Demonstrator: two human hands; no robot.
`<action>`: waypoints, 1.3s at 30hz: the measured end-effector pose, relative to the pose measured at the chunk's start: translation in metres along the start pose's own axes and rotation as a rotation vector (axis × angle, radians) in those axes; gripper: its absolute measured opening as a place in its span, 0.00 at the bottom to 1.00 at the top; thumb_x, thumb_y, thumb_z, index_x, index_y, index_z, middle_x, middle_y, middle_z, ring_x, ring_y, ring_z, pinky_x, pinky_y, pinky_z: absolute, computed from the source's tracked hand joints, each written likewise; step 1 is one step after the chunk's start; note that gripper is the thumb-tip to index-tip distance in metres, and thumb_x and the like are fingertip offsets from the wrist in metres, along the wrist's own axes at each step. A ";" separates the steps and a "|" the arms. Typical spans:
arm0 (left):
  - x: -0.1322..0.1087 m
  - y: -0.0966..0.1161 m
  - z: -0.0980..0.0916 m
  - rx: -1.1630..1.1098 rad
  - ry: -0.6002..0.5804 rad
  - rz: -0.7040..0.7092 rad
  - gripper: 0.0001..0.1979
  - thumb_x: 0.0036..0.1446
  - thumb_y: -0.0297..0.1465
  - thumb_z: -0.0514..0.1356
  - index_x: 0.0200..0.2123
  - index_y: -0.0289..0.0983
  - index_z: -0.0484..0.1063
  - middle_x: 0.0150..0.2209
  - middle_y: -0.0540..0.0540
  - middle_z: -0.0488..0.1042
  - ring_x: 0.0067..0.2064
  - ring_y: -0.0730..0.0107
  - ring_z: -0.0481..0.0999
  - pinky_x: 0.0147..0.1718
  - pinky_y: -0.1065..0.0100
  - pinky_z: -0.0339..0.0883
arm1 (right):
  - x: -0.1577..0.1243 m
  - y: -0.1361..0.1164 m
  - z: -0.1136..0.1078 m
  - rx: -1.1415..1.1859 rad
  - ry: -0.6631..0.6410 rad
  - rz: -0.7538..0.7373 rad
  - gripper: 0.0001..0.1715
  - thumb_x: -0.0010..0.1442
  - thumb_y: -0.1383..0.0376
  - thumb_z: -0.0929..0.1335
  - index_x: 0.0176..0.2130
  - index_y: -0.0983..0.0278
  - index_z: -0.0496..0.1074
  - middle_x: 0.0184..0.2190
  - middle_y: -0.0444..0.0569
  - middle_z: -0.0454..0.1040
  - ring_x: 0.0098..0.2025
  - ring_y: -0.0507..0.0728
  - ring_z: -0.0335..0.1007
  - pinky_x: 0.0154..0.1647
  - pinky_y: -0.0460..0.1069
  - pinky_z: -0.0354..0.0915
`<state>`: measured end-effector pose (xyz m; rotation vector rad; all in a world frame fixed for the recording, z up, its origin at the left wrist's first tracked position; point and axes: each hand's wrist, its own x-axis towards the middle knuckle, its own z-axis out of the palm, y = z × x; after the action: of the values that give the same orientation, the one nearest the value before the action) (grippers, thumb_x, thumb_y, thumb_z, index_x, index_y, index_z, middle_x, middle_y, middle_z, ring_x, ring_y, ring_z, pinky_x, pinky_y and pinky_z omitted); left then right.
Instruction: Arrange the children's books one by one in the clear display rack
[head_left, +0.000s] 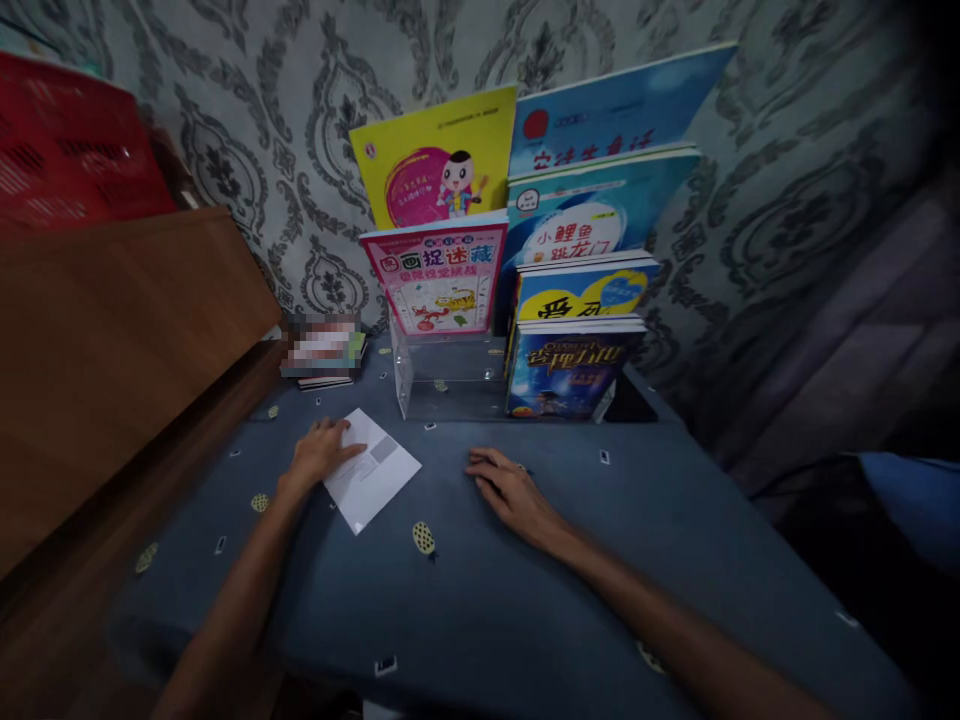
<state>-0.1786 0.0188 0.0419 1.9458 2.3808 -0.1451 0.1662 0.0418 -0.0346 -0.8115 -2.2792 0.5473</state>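
Note:
My left hand (316,454) grips the left edge of a thin white booklet (381,492), its thumb lying across the top face. The booklet has a grey printed block and is turned at an angle on the cloth. Some of my left fingers are hidden at its edge. To the right, apart from the booklet, my right hand (514,497) rests over the cloth with fingers stretched out and nothing in them. Behind both hands is a clear acrylic book rack (450,397). A pink picture book (442,285) and a dark blue book (568,370) stand in it.
A yellow book (435,130) and several blue books (622,95) stand in the rack's rear tiers. A small book stack (326,380) lies back left. The table wears a dark pineapple-print cloth (480,610). A wooden cabinet (112,350) borders the left; patterned wallpaper (300,130) is behind.

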 end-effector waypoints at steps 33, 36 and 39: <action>-0.060 0.149 0.059 -0.079 0.237 0.471 0.21 0.70 0.28 0.47 0.63 0.34 0.62 0.67 0.34 0.64 0.69 0.54 0.61 0.65 0.50 0.58 | -0.018 -0.026 0.009 -0.252 -0.077 -0.024 0.24 0.70 0.66 0.59 0.61 0.68 0.68 0.63 0.64 0.69 0.68 0.66 0.60 0.68 0.67 0.59; -0.056 0.153 0.062 -0.091 0.252 0.477 0.22 0.70 0.27 0.46 0.64 0.33 0.60 0.67 0.33 0.63 0.70 0.54 0.60 0.67 0.49 0.55 | -0.018 -0.030 0.012 -0.268 -0.087 0.005 0.25 0.69 0.66 0.60 0.62 0.72 0.67 0.63 0.67 0.68 0.69 0.67 0.58 0.69 0.67 0.57; -0.054 0.151 0.063 -0.120 0.266 0.505 0.22 0.70 0.27 0.46 0.64 0.34 0.61 0.67 0.33 0.63 0.70 0.54 0.60 0.67 0.48 0.55 | -0.013 -0.033 0.013 -0.272 -0.120 0.032 0.27 0.69 0.67 0.59 0.64 0.72 0.64 0.64 0.67 0.67 0.70 0.66 0.57 0.69 0.66 0.56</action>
<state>-0.0208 -0.0108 -0.0201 2.5547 1.8805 0.2914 0.1515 0.0073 -0.0312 -0.9706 -2.4901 0.3097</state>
